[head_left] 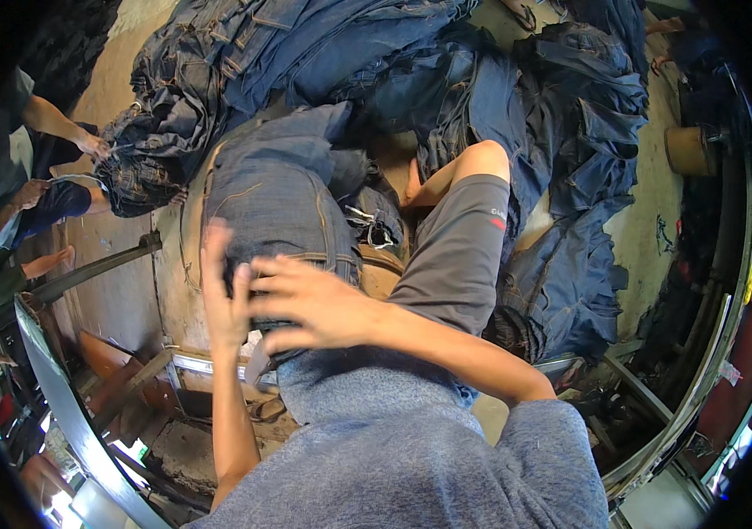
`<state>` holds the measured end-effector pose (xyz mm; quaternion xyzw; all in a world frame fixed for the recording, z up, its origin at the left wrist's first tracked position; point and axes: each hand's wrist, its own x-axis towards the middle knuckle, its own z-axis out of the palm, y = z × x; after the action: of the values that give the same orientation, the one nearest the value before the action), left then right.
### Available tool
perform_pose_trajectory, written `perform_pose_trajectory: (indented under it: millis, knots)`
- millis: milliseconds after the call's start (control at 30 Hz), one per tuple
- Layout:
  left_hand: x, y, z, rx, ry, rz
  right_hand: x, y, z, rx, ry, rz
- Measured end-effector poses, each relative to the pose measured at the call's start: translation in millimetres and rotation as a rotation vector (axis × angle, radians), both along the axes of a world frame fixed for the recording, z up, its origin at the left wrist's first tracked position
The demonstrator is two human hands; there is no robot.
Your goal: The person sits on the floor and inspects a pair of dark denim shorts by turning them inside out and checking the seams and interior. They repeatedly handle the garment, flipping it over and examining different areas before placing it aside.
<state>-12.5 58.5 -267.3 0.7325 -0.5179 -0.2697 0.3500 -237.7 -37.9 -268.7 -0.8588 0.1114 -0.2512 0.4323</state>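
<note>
My left hand (225, 286) is raised over the left side of my lap, its fingers stretched upward and its thumb apart. Right beside it, my right hand (310, 304) reaches across my body with spread fingers pointing left. Motion blurs both hands, and neither shows anything in its grasp. Whether they touch each other I cannot tell. Just beyond them, dark blue denim jeans (274, 194) with orange stitching lie bunched over my left side, hiding that leg. A bundle of denim with white strips (374, 225) sits between the jeans and my bent right knee.
A large heap of jeans (349, 53) spreads across the far side, and more denim (579, 176) lies to the right. At the left, a co-worker's hands (89, 145) work at a denim bundle (151, 163). A metal rail (67, 282) and a cylindrical tan container (690, 152) stand at the sides.
</note>
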Motion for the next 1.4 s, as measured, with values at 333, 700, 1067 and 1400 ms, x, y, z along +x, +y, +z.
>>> perform_pose_trajectory:
  millis: [333,700,1067,1400]
  knots:
    - [-8.8,15.3,-15.8,-0.105,-0.333,0.119,-44.7,-139.3,-224.3,0.443,0.767,-0.848]
    - [-7.4,24.3,-35.5,-0.183,-0.326,0.175,-27.9,-69.7,-335.6,-0.273,1.362,0.074]
    - [4.0,29.9,-34.1,-0.130,-0.362,0.115,-48.9,-127.3,-387.1,0.528,1.005,-0.557]
    - [-0.9,7.4,-26.6,-0.264,-0.303,0.089,-81.7,-308.4,-300.5,0.665,0.590,-0.663]
